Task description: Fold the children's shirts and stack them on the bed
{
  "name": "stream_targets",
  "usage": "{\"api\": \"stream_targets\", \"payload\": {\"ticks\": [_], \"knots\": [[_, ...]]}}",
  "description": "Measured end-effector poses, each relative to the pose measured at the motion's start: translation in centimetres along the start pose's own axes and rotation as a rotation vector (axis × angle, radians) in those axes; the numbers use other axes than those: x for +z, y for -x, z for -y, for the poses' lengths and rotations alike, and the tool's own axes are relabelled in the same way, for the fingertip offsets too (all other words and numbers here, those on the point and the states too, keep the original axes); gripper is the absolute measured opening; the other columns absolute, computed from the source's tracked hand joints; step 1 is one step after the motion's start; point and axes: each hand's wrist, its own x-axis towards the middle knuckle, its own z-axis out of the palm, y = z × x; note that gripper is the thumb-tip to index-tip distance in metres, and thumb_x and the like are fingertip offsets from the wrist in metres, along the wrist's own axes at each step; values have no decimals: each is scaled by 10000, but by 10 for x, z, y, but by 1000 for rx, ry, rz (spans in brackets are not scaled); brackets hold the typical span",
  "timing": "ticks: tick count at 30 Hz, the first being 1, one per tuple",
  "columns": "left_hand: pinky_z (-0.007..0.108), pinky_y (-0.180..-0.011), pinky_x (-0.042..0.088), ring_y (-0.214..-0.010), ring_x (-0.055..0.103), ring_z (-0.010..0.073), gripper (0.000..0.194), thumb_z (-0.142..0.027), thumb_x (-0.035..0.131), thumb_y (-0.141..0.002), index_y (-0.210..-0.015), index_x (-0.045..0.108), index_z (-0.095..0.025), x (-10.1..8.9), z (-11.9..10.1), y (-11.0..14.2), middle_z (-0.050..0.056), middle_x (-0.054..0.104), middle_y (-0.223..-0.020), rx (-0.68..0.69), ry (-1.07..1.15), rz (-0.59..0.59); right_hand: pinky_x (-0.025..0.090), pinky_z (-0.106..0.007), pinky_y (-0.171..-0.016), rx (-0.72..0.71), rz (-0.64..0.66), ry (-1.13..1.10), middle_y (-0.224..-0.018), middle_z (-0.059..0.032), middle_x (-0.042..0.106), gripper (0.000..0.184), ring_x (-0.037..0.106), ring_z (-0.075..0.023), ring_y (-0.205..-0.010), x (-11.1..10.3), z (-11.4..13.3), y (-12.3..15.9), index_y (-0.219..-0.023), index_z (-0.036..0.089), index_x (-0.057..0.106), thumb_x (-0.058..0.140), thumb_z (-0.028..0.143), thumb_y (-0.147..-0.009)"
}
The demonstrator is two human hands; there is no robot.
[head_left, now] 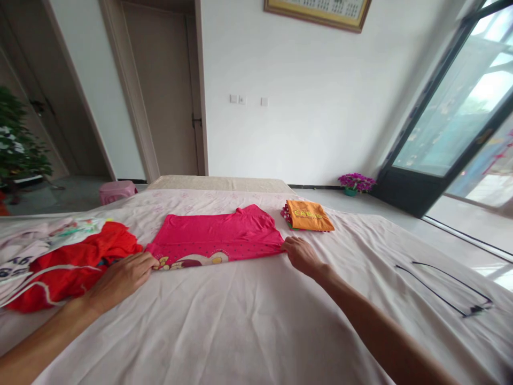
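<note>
On the pale sheet (224,331), straight ahead of me in the head view, the pink shirt (216,229) lies between my two hands, its long axis running left to right, across the line of my reach. It slants a little: the left end of its near edge sits closer to me than the right end. I have the fingers of my left hand (129,274) closed on the near left corner, and my right hand (301,254) pinches the near right corner, so neither is the nearer one; each has its own end. The near edge, with its printed figure (200,261), spans the gap between them, and the rest of the cloth spreads out beyond. A rumpled part (256,215) juts out at the far right, closer to my right hand.

I judge that hand-to-hand line to be what any move turns on, since nearly all the cloth lies past it. The red garment (76,272) is right beside my left hand; whether they touch I can't tell. The orange folded cloth (310,216) lies just beyond my right hand, apart from the shirt. The glasses (476,309) sit well apart, off to the right.
</note>
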Motion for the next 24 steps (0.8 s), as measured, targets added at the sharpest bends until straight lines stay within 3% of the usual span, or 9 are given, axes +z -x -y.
{"api": "stream_targets", "payload": {"ticks": [5,10,13,16,20,24], "knots": [[311,-918,460,-935,651,180,237,-196,437,-913,-928,668,-246,-16,-18,21,15,692,-936,25,26,43,358,-283,-757,-35,-109,-35,-840,-59,643,267,538,-175,-804,-13,-11,30,-790,183,640,427,24,-815],[270,-834,485,-916,664,174,154,-266,526,-884,-913,677,-273,-23,-41,42,-7,707,-954,-96,148,151,365,-284,-719,7,-8,-69,-756,-34,649,262,555,-167,-755,-22,-10,61,-720,197,640,449,35,-797],[271,-864,499,-980,669,182,250,-407,493,-925,-988,694,-272,-26,-65,19,6,724,-1045,-196,235,156,415,-292,-781,63,-27,-145,-888,-44,699,276,611,-180,-859,-28,12,49,-863,209,697,449,87,-852],[311,-1022,455,-1189,607,190,434,-446,335,-989,-1205,659,-255,-18,-99,-24,39,672,-1270,-183,350,170,446,-318,-940,-61,-54,-279,-1193,-73,677,341,607,-196,-1100,-26,52,21,-1193,215,651,391,210,-973],[418,-1188,256,-1469,283,239,633,-556,300,-980,-1500,385,-204,15,-138,-68,106,339,-1578,-18,313,300,292,-458,-1162,-256,-2,-263,-1514,-130,426,510,349,-269,-1420,1,99,-11,-1473,157,424,356,385,-1022],[487,-1199,161,-1509,125,281,750,-656,241,-946,-1552,249,-213,40,-138,-74,142,154,-1626,16,196,424,229,-494,-1194,-251,27,-179,-1572,-114,309,582,255,-271,-1465,33,101,-20,-1544,178,282,314,448,-1029]]}}
